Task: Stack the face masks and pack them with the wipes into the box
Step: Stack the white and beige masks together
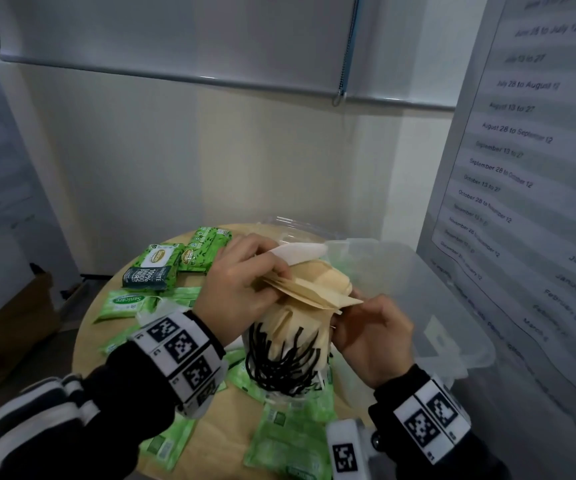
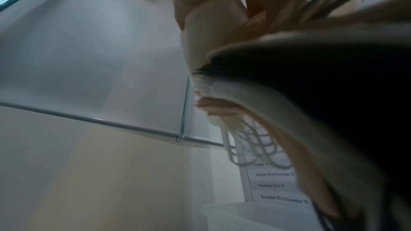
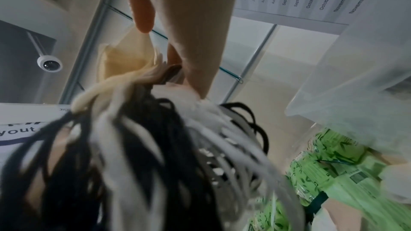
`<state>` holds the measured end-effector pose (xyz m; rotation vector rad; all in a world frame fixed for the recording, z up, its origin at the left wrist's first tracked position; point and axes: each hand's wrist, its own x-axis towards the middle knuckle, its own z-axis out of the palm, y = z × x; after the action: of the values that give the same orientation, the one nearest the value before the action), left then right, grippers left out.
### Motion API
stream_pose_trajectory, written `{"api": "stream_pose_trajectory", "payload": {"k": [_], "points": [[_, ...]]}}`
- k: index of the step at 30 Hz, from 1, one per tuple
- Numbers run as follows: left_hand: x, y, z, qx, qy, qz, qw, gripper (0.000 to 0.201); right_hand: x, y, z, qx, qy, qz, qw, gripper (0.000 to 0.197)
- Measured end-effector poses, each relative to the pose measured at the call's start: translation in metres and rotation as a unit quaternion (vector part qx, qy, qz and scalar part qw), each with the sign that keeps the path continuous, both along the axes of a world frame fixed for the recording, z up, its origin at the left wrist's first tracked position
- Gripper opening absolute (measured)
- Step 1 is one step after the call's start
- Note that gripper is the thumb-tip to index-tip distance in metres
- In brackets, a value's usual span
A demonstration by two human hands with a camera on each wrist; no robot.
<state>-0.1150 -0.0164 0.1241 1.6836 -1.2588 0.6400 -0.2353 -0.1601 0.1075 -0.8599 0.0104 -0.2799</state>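
A thick stack of face masks (image 1: 314,289), beige on top with white and black ones beneath, is held above the round table between both hands. My left hand (image 1: 245,282) grips its left side, fingers over the top. My right hand (image 1: 369,330) pinches the right end. Black and white ear loops (image 1: 279,362) hang from the near side. The left wrist view shows the stack's edge (image 2: 244,94) with white loops below. In the right wrist view the loops (image 3: 155,155) fill the frame. Green wipes packs (image 1: 162,265) lie on the table. A clear plastic box (image 1: 435,289) stands at the right.
The round wooden table (image 1: 220,431) is small, with several wipes packs (image 1: 290,441) spread across its near and left parts. A clear lid (image 1: 297,226) lies behind the box. Walls and a printed schedule poster (image 1: 528,168) stand close on the right.
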Motion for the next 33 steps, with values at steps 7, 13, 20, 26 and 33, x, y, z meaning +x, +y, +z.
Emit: {"api": "stream_pose_trajectory", "payload": {"k": [7,13,20,26,33], "points": [[-0.002,-0.001,-0.001,0.007,0.001,-0.009,1.0,0.018,0.004,0.002,-0.003,-0.041,0.042,-0.042,0.997,0.042],[0.008,0.0,0.006,0.094,-0.003,-0.015,0.995,0.04,-0.001,0.006,0.002,-0.098,0.073,-0.06,0.991,0.03],[0.013,0.0,0.01,0.129,-0.072,-0.023,0.989,0.041,-0.001,0.005,0.004,-0.086,0.062,-0.035,0.994,0.022],[0.01,0.003,0.005,0.052,-0.08,-0.03,0.995,0.029,-0.003,0.003,0.007,-0.059,0.076,-0.057,0.994,0.026],[0.007,0.001,0.008,0.028,-0.084,-0.037,0.995,0.024,-0.004,0.002,0.01,-0.164,0.079,-0.056,0.982,0.023]]}}
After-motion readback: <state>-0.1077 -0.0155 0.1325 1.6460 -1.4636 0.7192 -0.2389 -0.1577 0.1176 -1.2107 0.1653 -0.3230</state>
